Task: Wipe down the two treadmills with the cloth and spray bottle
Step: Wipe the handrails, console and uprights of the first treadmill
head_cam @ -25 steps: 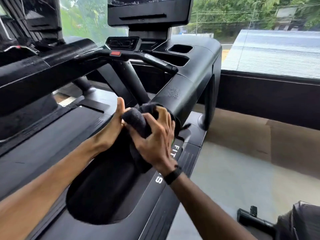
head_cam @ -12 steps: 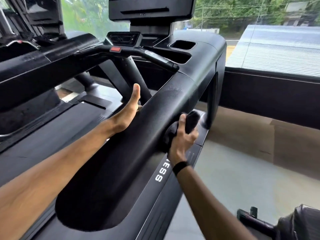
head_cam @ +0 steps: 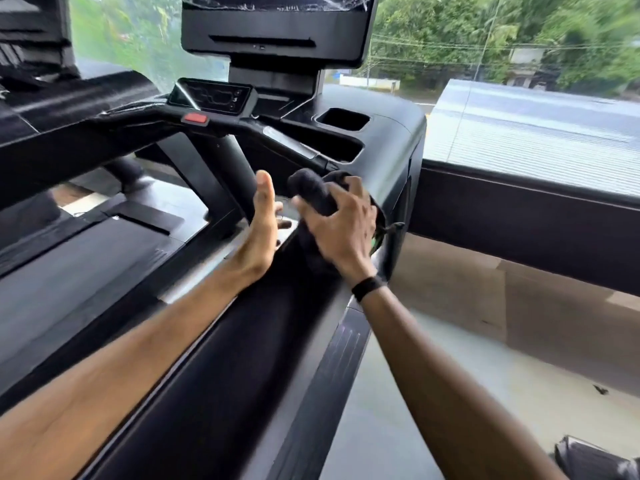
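The right hand (head_cam: 341, 225) grips a bunched dark cloth (head_cam: 311, 192) and presses it onto the top of the treadmill's right handrail (head_cam: 242, 358), close to where the rail rises into the console (head_cam: 381, 140). The fingers curl round the wad so that a thick pad of fabric meets the rounded rail, which suits rubbing a curved surface. The left hand (head_cam: 263, 223) stands just beside it on the rail's inner edge, thumb up and fingers fairly straight, holding nothing; it looks placed to steady the body or to take part of the cloth, though blur makes it hard to say whether it touches the rail. The two hands are near each other but not joined. No spray bottle shows, so this step is judged to be dry wiping of the rail. A second treadmill (head_cam: 52, 109) sits at the left edge of the view, and whether it has been cleaned cannot be told
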